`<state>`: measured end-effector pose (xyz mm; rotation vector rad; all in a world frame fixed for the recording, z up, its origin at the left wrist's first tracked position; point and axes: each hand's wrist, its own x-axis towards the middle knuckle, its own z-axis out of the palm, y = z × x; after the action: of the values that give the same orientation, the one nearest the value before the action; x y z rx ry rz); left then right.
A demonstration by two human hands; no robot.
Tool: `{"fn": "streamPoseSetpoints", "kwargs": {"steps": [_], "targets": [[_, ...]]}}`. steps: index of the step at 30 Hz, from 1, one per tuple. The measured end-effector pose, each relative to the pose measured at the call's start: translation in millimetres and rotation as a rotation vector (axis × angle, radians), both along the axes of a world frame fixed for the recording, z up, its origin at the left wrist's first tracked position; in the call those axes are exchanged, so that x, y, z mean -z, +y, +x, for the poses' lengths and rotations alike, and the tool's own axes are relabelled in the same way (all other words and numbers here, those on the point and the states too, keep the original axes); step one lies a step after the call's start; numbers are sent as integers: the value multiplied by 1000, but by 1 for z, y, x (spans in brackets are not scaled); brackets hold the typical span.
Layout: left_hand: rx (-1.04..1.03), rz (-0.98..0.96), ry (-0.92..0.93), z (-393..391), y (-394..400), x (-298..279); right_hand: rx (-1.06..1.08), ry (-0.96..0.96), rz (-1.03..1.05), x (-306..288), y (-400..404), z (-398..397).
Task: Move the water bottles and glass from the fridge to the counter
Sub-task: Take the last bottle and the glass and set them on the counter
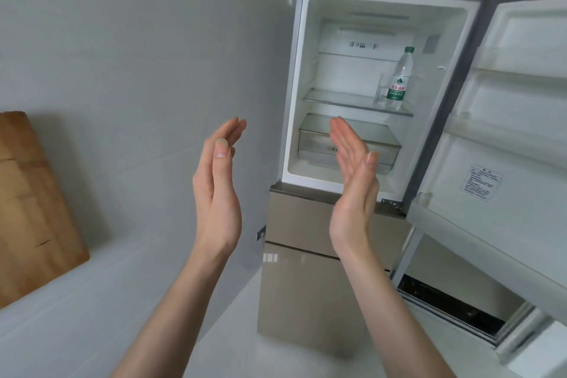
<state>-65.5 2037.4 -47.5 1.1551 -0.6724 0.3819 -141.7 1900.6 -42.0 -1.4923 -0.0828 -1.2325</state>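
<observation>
The fridge (pixel 294 77) stands open ahead of me. On its glass shelf (pixel 343 101), toward the right, a clear water bottle (pixel 399 80) with a green cap and green label stands upright. A clear glass (pixel 382 90) stands just left of it, touching or nearly so. My left hand (pixel 219 190) and my right hand (pixel 352 190) are raised in front of the fridge, palms facing each other, fingers straight, holding nothing. Both hands are well short of the shelf. The white counter (pixel 92 301) lies at the lower left.
The fridge door (pixel 506 138) swings open to the right, its door racks bare. A clear drawer (pixel 349 144) sits under the shelf. A wooden cutting board (pixel 27 202) leans against the tiled wall on the counter at left. Beige lower fridge drawers (pixel 306 285) are shut.
</observation>
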Motion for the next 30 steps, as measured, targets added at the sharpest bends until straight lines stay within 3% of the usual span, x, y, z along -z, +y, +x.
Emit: {"fn": "streamPoseSetpoints", "kwargs": {"steps": [12,19,30], "targets": [[226,36,-45,128,-74,0,180,33,107,-8,-57,95],[352,3,-21,164,-137,3,349,53,126,-1,-108,105],[437,19,-47,203,-270,1,448,20,95,4,-232,139]]}}
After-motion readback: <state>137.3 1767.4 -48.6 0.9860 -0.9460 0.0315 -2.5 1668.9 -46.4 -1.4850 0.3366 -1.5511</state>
